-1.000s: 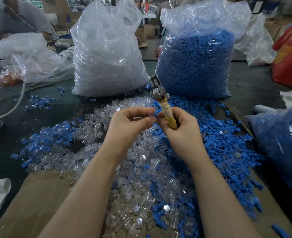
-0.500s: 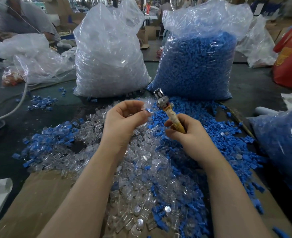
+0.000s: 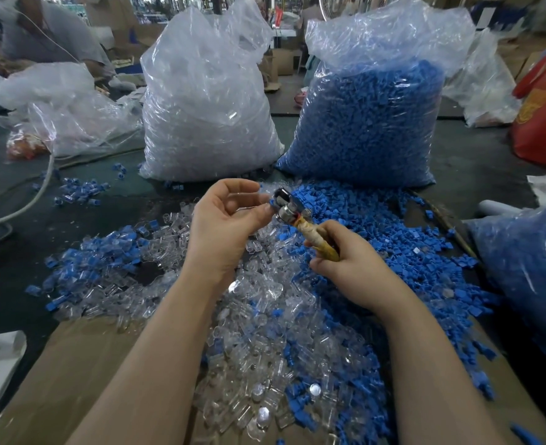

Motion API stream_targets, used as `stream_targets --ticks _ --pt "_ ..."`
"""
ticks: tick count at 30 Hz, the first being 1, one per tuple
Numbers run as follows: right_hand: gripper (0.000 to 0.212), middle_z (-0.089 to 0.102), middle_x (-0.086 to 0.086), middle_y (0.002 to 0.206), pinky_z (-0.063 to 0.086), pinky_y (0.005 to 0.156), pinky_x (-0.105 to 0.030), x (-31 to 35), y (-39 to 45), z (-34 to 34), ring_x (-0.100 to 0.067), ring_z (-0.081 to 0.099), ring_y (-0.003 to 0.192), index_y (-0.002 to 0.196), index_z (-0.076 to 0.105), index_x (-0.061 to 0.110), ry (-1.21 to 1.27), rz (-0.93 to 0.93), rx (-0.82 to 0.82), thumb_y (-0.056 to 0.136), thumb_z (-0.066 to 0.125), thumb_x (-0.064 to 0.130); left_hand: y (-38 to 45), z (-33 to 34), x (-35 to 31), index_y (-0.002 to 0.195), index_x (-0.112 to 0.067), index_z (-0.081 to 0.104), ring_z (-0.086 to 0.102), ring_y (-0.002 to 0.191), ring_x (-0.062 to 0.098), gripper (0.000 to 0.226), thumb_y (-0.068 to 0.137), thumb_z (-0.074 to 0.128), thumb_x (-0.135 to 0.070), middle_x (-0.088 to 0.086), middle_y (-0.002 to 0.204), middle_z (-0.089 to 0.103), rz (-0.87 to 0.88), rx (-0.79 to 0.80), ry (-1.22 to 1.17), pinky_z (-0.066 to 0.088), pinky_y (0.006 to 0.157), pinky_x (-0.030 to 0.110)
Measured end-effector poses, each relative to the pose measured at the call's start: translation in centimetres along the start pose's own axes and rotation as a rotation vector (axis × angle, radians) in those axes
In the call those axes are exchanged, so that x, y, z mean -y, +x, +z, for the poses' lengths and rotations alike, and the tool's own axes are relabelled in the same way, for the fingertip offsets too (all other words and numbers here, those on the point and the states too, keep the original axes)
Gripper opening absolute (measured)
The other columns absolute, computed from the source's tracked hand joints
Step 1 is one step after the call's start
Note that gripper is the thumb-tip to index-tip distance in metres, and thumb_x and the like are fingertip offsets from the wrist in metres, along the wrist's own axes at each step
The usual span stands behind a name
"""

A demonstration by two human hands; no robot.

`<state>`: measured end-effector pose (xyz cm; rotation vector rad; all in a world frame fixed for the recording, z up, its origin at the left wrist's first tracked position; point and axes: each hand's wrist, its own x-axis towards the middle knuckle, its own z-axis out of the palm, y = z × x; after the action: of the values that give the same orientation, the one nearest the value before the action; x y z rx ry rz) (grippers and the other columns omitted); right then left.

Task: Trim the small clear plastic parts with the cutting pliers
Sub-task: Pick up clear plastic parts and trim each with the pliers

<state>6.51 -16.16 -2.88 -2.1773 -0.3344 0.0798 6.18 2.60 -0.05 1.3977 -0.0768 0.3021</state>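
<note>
While the left hand (image 3: 230, 216) pinches a small clear part (image 3: 260, 205) between thumb and fingertips, the right hand (image 3: 345, 264), curled round the taped handles, brings the cutting pliers (image 3: 286, 208) head against it. For a clean trim, the part should be steadied and only the excess placed between the blades; whether they are closed cannot be told. Loose clear parts (image 3: 265, 316) and blue parts (image 3: 393, 236) cover the dark worktop (image 3: 18, 252) and cardboard (image 3: 72, 364). Two full bags (image 3: 207, 117) stand behind, in a cluttered workshop.
</note>
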Motion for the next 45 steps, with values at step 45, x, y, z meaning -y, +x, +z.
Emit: stream_targets --ticks 45 --pt "0.014 0.051 -0.005 0.083 0.037 0.059 -0.034 -1.7 0.0 -0.2 -0.025 0.046 0.065 0.095 0.050 0.015 -0.747 0.497 -0.393 0.090 0.057 0.026 1.8 -9.3 0.1 0.087 -0.003 0.056 0.060 0.039 0.013 0.031 0.105 0.043 -0.024 0.005 0.052 0.059 -0.264 -0.834 -1.264 0.053 0.045 0.019"
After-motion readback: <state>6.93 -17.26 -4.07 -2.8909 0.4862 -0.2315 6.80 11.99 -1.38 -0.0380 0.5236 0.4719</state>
